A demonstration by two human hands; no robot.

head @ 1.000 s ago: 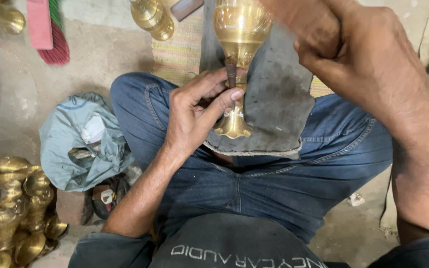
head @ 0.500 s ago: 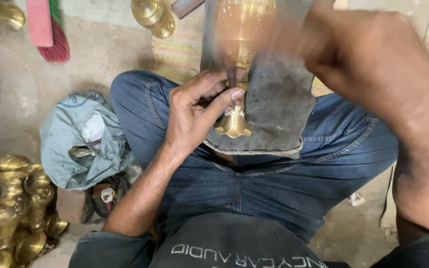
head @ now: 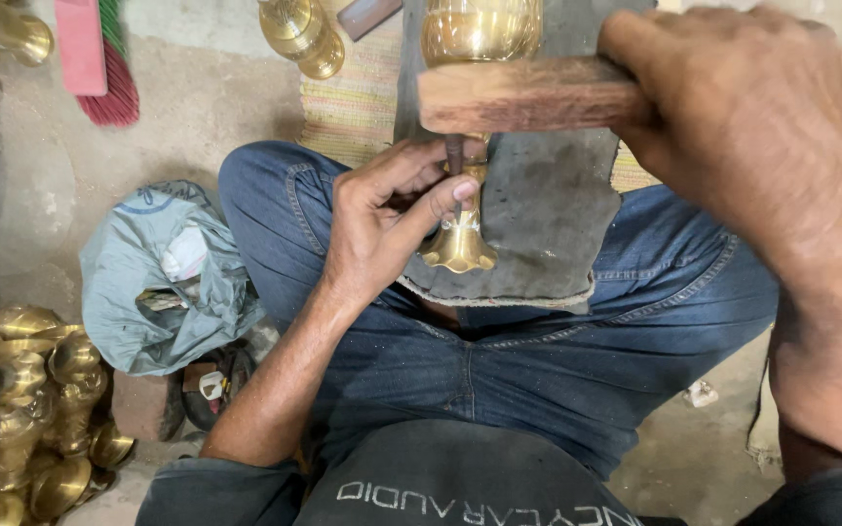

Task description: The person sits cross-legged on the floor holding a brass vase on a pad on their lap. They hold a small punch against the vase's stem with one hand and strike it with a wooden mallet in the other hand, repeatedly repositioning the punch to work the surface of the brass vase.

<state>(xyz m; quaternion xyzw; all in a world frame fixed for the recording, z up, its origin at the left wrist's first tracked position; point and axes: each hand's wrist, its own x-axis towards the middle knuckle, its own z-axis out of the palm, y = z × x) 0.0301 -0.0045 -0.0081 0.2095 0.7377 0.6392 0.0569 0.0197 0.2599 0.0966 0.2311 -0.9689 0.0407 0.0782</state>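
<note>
The brass vessel (head: pixel 470 117) lies across the person's lap in the upper middle of the frame, on a dark grey cloth pad (head: pixel 548 224) spread over the blue jeans (head: pixel 538 370). Its long axis runs up and down the picture: the flared foot points down toward the person, the rounded body points away and is cut off by the top edge. The metal is bright yellow, polished enough to catch highlights, with a narrow stem between foot and body.

The left hand (head: pixel 382 219) is the nearer one to the vessel. It sits just left of the stem, fingers curled narrowly, pinching a thin dark punch (head: pixel 454 156) that stands against the stem; thumb and forefinger touch the brass just above the foot.

The right hand (head: pixel 743 127) fills the upper right of the frame, closed tight round a wooden mallet (head: pixel 518 94). The mallet's long axis runs left to right, crossing the vessel's axis at a right angle, and its squared end hangs directly over the top of the punch, very close; whether it touches cannot be told.

At the lower left of the frame a heap of similar brass pieces (head: pixel 12 390) stands on the floor, with a crumpled grey plastic bag (head: pixel 163 278) beside it. Another brass piece (head: pixel 299 34) lies at the upper middle, and a red and green broom (head: pixel 99 58) at the upper left
</note>
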